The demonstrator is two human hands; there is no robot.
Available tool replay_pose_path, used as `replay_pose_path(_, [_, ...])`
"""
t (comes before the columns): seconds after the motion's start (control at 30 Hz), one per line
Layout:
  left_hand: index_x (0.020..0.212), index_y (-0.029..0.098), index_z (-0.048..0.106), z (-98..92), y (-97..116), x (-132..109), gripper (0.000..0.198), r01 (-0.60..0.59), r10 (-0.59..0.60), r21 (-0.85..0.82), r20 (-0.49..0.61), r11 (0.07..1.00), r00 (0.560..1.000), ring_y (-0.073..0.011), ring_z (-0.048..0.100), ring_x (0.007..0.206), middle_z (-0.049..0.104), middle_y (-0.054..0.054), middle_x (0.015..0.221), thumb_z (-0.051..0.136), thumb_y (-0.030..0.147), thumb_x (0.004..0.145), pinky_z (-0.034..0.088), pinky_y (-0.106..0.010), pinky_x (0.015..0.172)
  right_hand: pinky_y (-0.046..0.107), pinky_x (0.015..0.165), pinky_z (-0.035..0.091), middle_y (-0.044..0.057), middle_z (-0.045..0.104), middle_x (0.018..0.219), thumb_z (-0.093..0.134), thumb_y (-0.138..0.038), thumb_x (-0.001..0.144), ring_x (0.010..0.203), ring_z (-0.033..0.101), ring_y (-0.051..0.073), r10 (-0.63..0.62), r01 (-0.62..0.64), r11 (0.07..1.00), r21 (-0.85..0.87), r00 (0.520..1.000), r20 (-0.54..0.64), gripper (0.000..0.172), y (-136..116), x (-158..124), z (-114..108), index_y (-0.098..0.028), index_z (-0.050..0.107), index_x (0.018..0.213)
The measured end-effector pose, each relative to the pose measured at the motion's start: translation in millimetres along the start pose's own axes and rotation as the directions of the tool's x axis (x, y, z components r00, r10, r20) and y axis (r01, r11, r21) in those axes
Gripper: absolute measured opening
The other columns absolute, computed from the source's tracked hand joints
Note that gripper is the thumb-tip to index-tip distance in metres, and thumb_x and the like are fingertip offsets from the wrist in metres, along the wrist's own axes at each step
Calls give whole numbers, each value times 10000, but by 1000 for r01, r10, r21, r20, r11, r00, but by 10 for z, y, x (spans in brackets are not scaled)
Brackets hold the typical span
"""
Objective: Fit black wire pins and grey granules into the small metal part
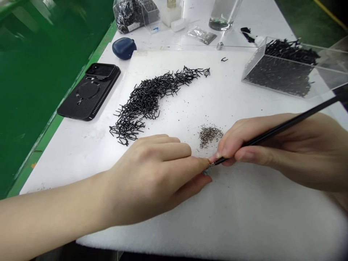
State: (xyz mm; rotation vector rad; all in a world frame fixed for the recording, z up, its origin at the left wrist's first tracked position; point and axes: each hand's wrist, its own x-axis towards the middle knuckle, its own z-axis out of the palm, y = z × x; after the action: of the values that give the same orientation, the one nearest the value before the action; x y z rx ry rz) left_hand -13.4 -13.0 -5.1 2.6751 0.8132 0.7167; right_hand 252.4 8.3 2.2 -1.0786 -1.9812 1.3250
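My left hand (163, 170) pinches a small, shiny, pale object (207, 171) between thumb and forefinger, mostly hidden by the fingers. In my right hand (282, 152) is a thin black brush-like tool (292, 121), slanting down to the left, its tip touching or nearly touching the small object. Just beyond the fingertips lies a little heap of glittery brown and silver bits (210, 135). Farther back, a curved pile of black forked pieces (148, 94) spreads over the white foam sheet (244, 217).
A black phone (88, 90) and a dark blue case (124, 48) lie at the left. At the right stands a clear box (285, 72) of black pieces. Along the back are a bag (127, 14), a glass of liquid (224, 16) and a small packet (201, 35).
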Motion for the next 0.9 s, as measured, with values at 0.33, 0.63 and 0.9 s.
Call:
replay_pose_path(0.33, [986,123,809,-10,24,7,117,-2,2,-3,-3,1000,1000,-134,445,595,510,42,664,731,210,988,375,-319,570,287,701,623,-46,830,902,810,-276,919,832,780,189,-29,29,1000,-9,999,14,137,6,10,4,-397,846,971])
replay_pose_path(0.63, [1000,130,812,-6,-6,7,130,-6,6,-16,0,1000,1000,-131,452,590,500,48,659,724,226,997,381,-317,569,229,663,599,-63,829,896,788,-290,945,825,779,157,-27,27,1000,11,999,24,110,27,20,4,-388,827,973])
replay_pose_path(0.9, [957,106,811,-17,4,9,157,-20,19,-27,-20,999,1000,-125,451,574,510,40,649,727,233,994,382,-315,558,223,658,604,-62,826,878,782,-285,944,816,780,155,-48,48,999,19,999,24,100,15,25,8,-376,821,949])
